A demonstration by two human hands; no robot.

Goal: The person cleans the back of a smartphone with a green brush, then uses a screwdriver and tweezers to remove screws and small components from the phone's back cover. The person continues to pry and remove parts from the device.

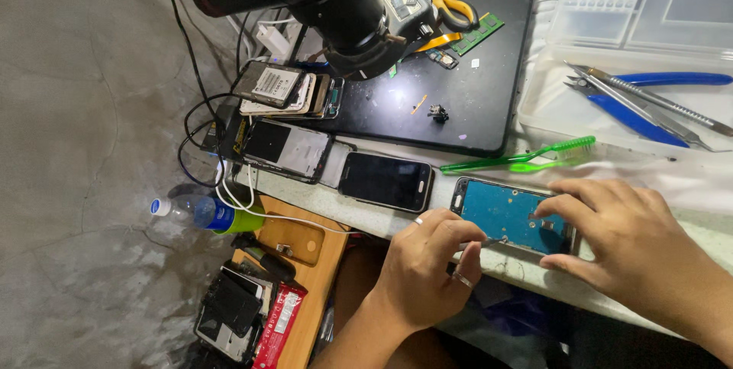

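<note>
Blue opened phone (508, 220) lies gripped at its edges by left hand (427, 266) and right hand (630, 243) fingers.

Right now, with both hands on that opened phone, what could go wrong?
The opened phone lies close to the bench edge; a push from the left hand or right hand might slide it off. The black phone beside it could get knocked. Bare fingers touch exposed internals, perhaps smudging them.

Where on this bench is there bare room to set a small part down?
The black mat is mostly bare between the small black part and its right edge. The clear tray is bare left of the blue pliers. It is crowded at the phone stack, and around both hands on the opened phone.
</note>
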